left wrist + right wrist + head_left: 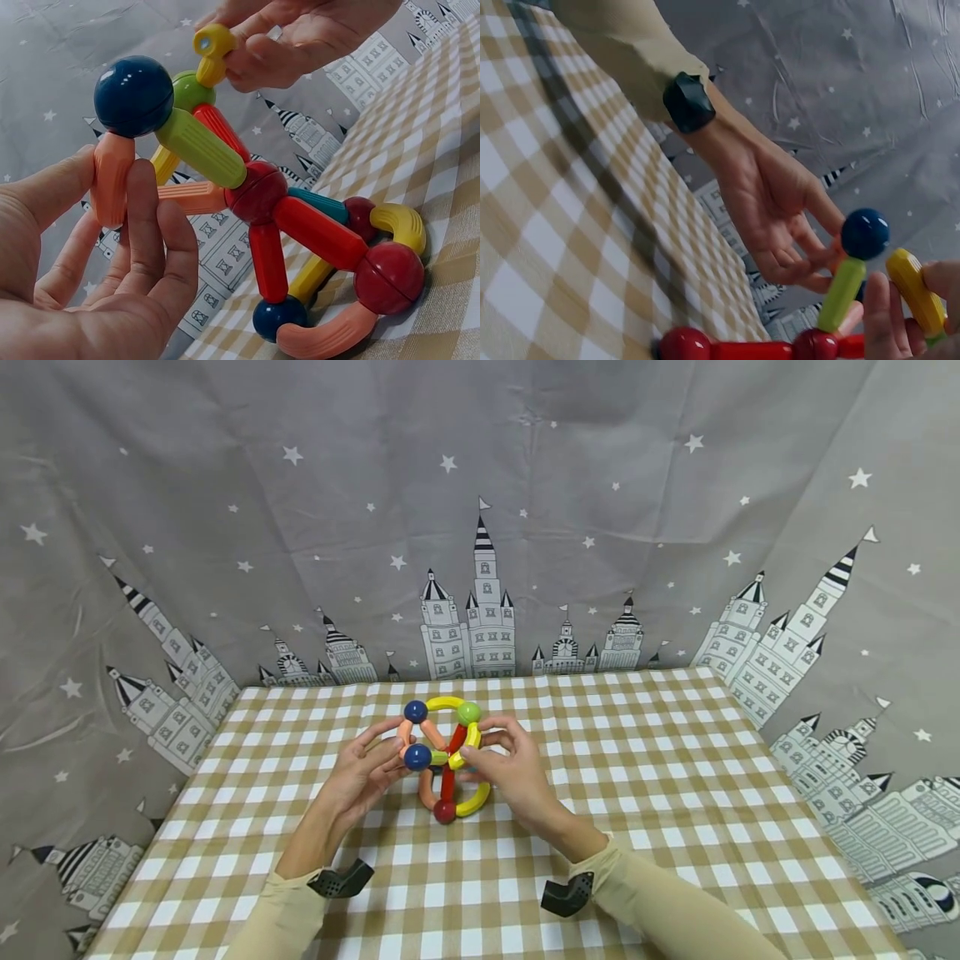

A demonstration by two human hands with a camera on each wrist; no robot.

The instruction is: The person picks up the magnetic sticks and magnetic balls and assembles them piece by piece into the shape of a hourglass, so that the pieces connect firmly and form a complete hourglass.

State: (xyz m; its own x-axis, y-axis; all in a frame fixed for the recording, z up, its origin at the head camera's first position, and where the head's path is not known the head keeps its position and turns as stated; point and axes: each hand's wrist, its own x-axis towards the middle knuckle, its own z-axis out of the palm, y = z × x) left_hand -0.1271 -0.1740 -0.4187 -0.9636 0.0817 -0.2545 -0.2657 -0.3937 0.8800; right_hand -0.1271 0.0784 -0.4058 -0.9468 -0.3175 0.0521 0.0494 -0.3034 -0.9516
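A ball-and-rod magnetic construction stands on the table, built round a red centre ball [256, 192]. My left hand [360, 774] pinches an orange curved rod [112, 180] beneath a dark blue ball [133, 96]. A light green rod [201, 146] joins that ball to the centre ball. My right hand [519, 774] pinches a yellow curved rod [915, 292]. One end of this rod meets the green ball [468, 712]; the other end is free, a little apart from the blue ball. Red rods [321, 232] run down to the lower ring.
A brown-and-white checked cloth [645, 827] covers the table. Behind it hangs a grey curtain [360, 427] printed with stars and castles. Lower down, the construction has a red ball [388, 277], another dark blue ball [279, 319] and curved rods resting on the cloth.
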